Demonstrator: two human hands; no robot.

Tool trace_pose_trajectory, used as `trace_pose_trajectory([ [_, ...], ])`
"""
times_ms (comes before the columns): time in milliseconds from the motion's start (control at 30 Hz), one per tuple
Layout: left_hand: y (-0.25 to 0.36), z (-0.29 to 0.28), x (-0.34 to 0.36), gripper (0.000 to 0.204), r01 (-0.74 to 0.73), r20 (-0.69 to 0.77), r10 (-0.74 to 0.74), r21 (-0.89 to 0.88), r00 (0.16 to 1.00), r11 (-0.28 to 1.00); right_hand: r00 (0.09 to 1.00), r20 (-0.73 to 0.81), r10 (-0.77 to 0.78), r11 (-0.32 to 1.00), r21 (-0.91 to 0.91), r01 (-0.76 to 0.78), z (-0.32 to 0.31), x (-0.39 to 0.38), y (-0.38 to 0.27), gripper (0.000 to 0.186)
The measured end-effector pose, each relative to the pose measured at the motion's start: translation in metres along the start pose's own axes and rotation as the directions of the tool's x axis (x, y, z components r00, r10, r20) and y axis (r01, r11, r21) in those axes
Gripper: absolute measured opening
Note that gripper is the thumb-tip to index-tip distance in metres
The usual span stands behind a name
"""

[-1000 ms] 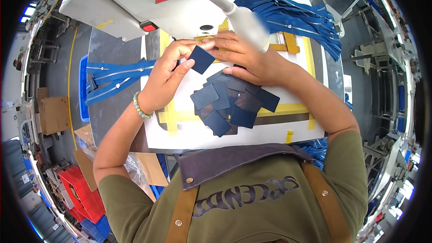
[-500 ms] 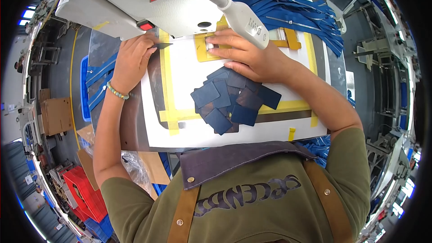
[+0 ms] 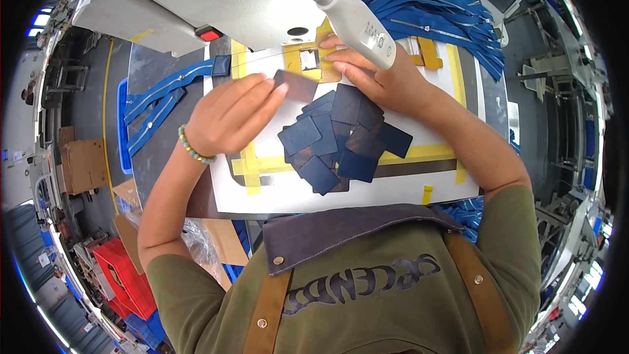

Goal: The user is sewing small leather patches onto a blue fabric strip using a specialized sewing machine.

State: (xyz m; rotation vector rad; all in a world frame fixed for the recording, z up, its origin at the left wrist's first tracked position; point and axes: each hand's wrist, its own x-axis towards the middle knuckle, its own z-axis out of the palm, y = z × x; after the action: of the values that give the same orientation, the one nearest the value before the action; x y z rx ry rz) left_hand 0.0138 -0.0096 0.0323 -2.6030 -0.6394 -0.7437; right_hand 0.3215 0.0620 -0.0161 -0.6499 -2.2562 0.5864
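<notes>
As the left hand (image 3: 230,118) clamps its fingertips on the left edge of a dark square patch (image 3: 299,86), the right hand (image 3: 393,84) holds its fingers apart at a yellow template (image 3: 330,75); cannot tell whether they grip it. Patch is between template and a loose pile of navy patches (image 3: 320,174); blue zippers (image 3: 419,16) lie farther out, left and right.

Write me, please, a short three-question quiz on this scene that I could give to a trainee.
1. True or false: the left hand has a beaded bracelet at its wrist.
2. Multiple choice: the bundle of zips beyond the right hand is (a) red, (b) blue or (c) green.
3. Match each hand to what its fingers are at: the single dark patch; the yellow frame.

Key: 1. True. 2. (b). 3. Left hand, single dark patch; right hand, yellow frame.
</notes>
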Motion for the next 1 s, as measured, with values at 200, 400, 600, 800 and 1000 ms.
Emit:
trace_pose_trajectory([
  [200,-0.004,0.034,0.010,0.044,-0.061,0.136,0.034,0.200,0.990,0.978,1.000,-0.009,-0.011,1.000,-0.028,0.011,0.001,0.001,-0.002,0.027],
  [400,-0.004,0.037,0.014,0.043,-0.061,0.143,0.042,0.129,0.989,0.990,0.999,-0.011,-0.035,0.999,-0.014,0.035,-0.001,0.000,-0.001,0.027],
  [600,-0.006,0.040,0.008,0.036,0.108,0.113,-0.105,-0.020,0.988,0.994,0.984,0.118,-0.130,0.961,-0.229,0.155,0.005,-0.005,0.005,0.037],
  [800,-0.008,0.041,0.012,0.024,0.104,0.116,-0.102,-0.005,0.988,0.995,0.980,0.146,-0.139,0.943,-0.281,0.176,0.007,-0.005,0.003,0.043],
  [1000,-0.005,0.046,0.015,0.015,0.078,0.099,-0.078,0.008,0.992,0.997,0.976,0.154,-0.155,0.940,-0.281,0.194,0.005,-0.002,0.000,0.041],
])
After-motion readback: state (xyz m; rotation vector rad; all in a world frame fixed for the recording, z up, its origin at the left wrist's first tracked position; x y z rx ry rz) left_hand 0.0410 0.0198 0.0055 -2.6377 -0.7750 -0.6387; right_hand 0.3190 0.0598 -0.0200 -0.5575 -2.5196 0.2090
